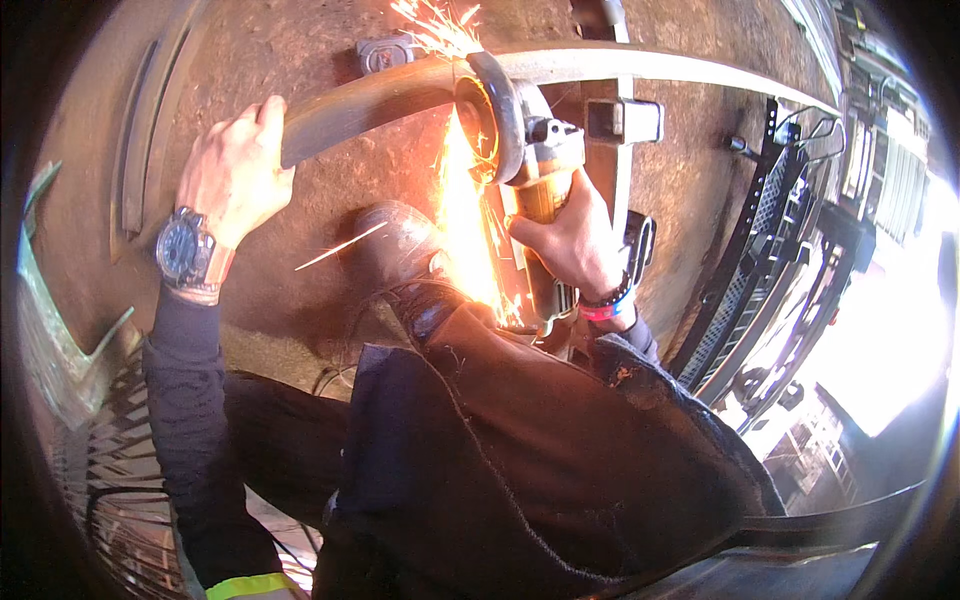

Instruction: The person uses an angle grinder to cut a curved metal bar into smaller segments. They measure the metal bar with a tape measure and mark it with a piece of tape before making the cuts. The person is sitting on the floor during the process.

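My left hand (238,175), a watch on its wrist, is closed around the near left end of a long metal bar (360,115). The bar runs across the far side and looks curved in this wide view. In my right hand (582,238) is a yellow and black angle grinder (545,190), gripped around its body. The grinder's disc (477,130) meets the bar, and bright sparks (462,230) stream down toward my boot (395,240) and up past the bar. Glare hides part of the contact and the grinder's rear.
A metal support with a square-tube end (622,121) stands beneath the bar. A small grey block-shaped object (387,54) lies beyond it. Long metal strips (140,130) lie at the left. Black perforated metal frames (745,240) are stacked at the right. A dark apron (540,430) covers my lap.
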